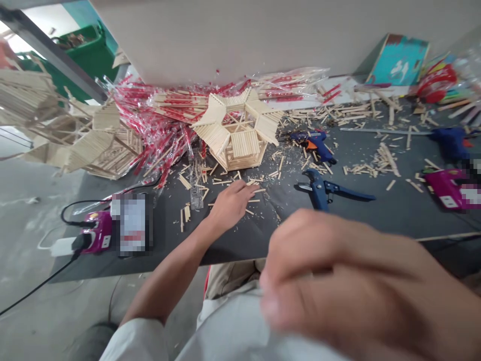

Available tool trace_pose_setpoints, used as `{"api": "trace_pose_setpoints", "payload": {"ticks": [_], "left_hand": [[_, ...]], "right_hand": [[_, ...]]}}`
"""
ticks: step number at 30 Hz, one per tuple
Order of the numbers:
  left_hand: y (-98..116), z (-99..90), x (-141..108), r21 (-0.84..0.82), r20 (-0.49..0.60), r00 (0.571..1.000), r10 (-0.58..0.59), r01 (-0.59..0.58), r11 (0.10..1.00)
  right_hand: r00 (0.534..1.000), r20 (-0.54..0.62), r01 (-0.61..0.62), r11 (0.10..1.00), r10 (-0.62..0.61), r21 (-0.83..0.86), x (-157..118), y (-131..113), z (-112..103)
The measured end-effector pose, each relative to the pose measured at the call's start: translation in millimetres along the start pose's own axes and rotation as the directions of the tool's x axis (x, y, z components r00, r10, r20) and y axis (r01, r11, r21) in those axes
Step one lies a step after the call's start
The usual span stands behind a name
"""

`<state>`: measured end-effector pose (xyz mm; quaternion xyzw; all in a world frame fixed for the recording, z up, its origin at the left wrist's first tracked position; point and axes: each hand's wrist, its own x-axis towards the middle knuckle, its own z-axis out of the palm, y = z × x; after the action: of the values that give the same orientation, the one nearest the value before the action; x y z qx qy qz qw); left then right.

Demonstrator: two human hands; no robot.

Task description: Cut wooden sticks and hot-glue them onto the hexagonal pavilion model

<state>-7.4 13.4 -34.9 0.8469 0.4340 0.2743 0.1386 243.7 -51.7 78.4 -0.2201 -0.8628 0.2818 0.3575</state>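
Note:
A star-shaped model of thin wooden sticks (244, 143) stands on the dark table (240, 245). Just in front of it, my left hand (231, 203) rests low over the tabletop among loose short sticks, fingers bent together near a few of them; what it pinches, if anything, is too small to name. My right hand (338, 281) is raised close to the camera at the lower right, large and blurred. Its thumb and curled fingers are closed, and anything between them is hidden. Blue cutters (319, 193) lie on the table beyond the right hand.
A blue glue gun (317, 145) lies right of the model, and another (449, 143) farther right. Red-and-clear wrapped stick bundles (161, 115) lie behind. Larger stick models (90, 135) stand at left, near a purple power strip (98, 231) with cables and a phone (132, 224). A clear ruler (196, 183) lies nearby.

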Motion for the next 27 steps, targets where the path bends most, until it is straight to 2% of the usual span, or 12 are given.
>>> {"api": "trace_pose_setpoints", "payload": {"ticks": [3,5,6,9,10,11,13,18,21,23,26,27], "left_hand": [[4.0,-2.6,0.6,0.005,0.011,1.0,-0.025,0.025,1.0],[5.0,-2.8,0.8,-0.011,0.005,0.999,-0.038,0.038,0.999],[4.7,-2.4,0.8,-0.025,0.004,0.999,-0.044,0.044,0.999],[1.4,0.0,-0.3,-0.077,0.013,0.999,-0.047,0.048,0.996],[-0.1,1.0,-0.8,-0.091,0.016,0.999,-0.045,0.046,0.995],[-1.3,2.0,-1.3,-0.102,0.018,0.999,-0.041,0.043,0.994],[-2.2,3.6,-1.9,-0.111,0.014,0.999,-0.037,0.038,0.993],[2.3,4.4,-0.2,-0.097,-0.122,0.989,-0.078,0.067,0.993],[2.1,4.3,1.4,-0.094,-0.224,0.971,-0.083,0.063,0.994],[0.9,4.9,2.1,-0.09,-0.287,0.955,-0.075,0.051,0.995],[1.3,6.3,2.3,-0.112,-0.343,0.936,-0.081,0.044,0.993],[2.1,6.7,2.2,-0.126,-0.34,0.936,-0.091,0.051,0.991]], "right_hand": [[0.99,-0.004,-0.142,0.985,0.142,-0.102,47.7,17.7,-33.6],[0.949,-0.073,-0.316,0.919,0.308,-0.235,72.6,47.3,-56.6],[0.892,-0.162,-0.452,0.84,0.422,-0.302,78.8,68.4,-66.3],[0.641,-0.398,-0.758,0.458,0.657,-0.464,74.2,141.1,-85.0],[0.515,-0.405,-0.815,0.284,0.756,-0.505,67.9,162.6,-87.7],[0.442,-0.4,-0.832,0.2,0.803,-0.518,61.3,180.5,-88.9],[0.362,-0.384,-0.837,0.114,0.85,-0.535,49.7,203.9,-88.3],[0.301,-0.333,-0.817,0.062,0.894,-0.573,39.8,219.9,-82.2],[0.264,-0.404,-0.861,0.026,0.876,-0.508,37.1,224.5,-78.9],[0.298,-0.474,-0.899,0.076,0.829,-0.432,33.9,226.5,-77.8],[0.407,-0.573,-0.907,0.24,0.712,-0.346,30.1,225.4,-78.9],[0.421,-0.609,-0.906,0.279,0.672,-0.319,29.8,223.6,-79.6]]}}
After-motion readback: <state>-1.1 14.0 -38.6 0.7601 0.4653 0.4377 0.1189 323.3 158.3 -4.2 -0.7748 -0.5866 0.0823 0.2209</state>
